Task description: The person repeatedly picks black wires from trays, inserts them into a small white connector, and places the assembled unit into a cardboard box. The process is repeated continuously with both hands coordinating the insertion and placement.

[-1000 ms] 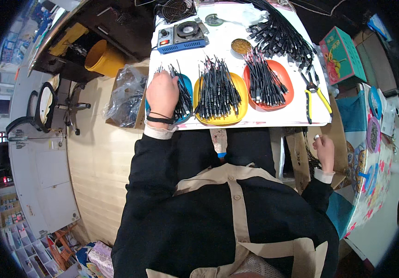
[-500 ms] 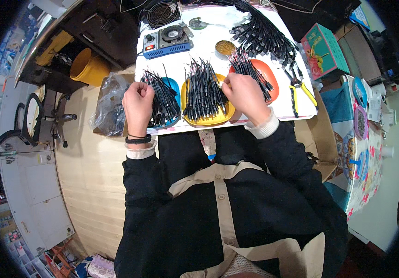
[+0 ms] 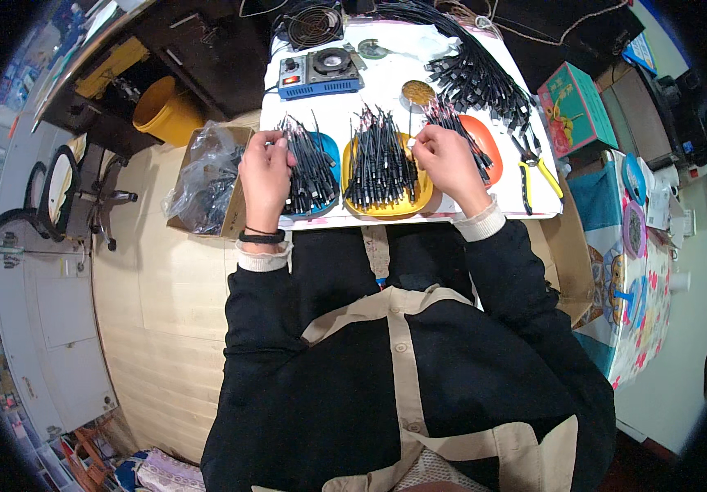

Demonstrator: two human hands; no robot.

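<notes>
My left hand point(image 3: 266, 179) is over the left edge of the blue tray point(image 3: 330, 148), with its fingers curled in; what they hold, if anything, is hidden. Beside it, short black cables point(image 3: 311, 176) with stripped reddish ends lie in that tray. Between my hands, the yellow tray point(image 3: 421, 197) carries a thick bundle of similar black cables point(image 3: 378, 164). At its right side my right hand point(image 3: 452, 164) pinches something small, with a whitish tip showing at the fingertips. Behind that hand, more cables point(image 3: 460, 131) rest across the orange tray point(image 3: 491, 148).
A blue soldering-type heater point(image 3: 318, 82) and a round tin point(image 3: 419, 93) stand farther back. Long black cables point(image 3: 485, 86) spread at the back right. Yellow-handled pliers point(image 3: 538, 176) lie at the right edge. A box with plastic bags point(image 3: 206, 184) stands left of the table.
The view has shifted, so the table sits a little farther right. My left fingers have loosened and lifted slightly. My right hand keeps its pinch near the yellow tray.
</notes>
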